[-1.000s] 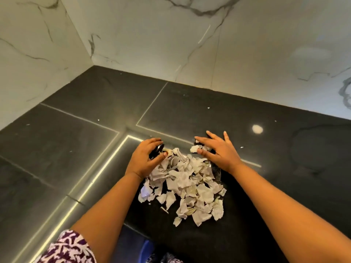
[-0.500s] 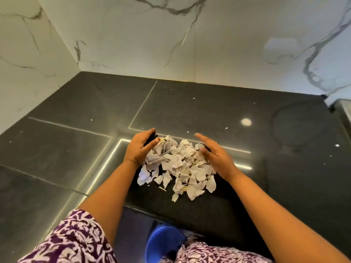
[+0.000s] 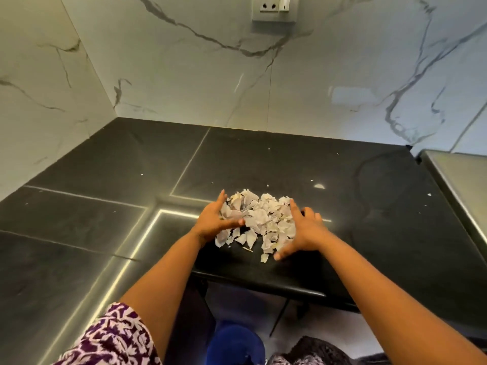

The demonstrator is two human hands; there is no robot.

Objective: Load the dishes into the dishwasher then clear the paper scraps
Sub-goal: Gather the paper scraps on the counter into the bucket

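A person's two bare hands bracket a heap of torn paper scraps (image 3: 259, 222) on a dark stone countertop (image 3: 263, 159). The left hand (image 3: 213, 219) lies against the heap at its 9 o'clock side, fingers straight and pointing toward the wall, thumb laid across the nearest pieces. The right hand (image 3: 303, 233) rests at the heap's 3 to 4 o'clock side, fingers spread and flat, its palm over the edge of the pile and the thumb reaching toward 6 o'clock beside a few loose scraps. Neither hand grips anything (both are flat and uncurled), and the pile fills the gap between them. The heap sits near the counter's front edge. Tiny white flecks (image 3: 318, 186) dot the stone from 12 to 2 o'clock of the pile. A wall socket (image 3: 274, 7) is set in the veined marble wall (image 3: 184, 75) at 12 o'clock. A blue container (image 3: 234, 346) stands on the floor at 6 o'clock, below the counter edge. A purple-and-white patterned sleeve (image 3: 113, 338) shows at 7 o'clock, and a steel surface (image 3: 461, 180) adjoins the counter at 3 o'clock.
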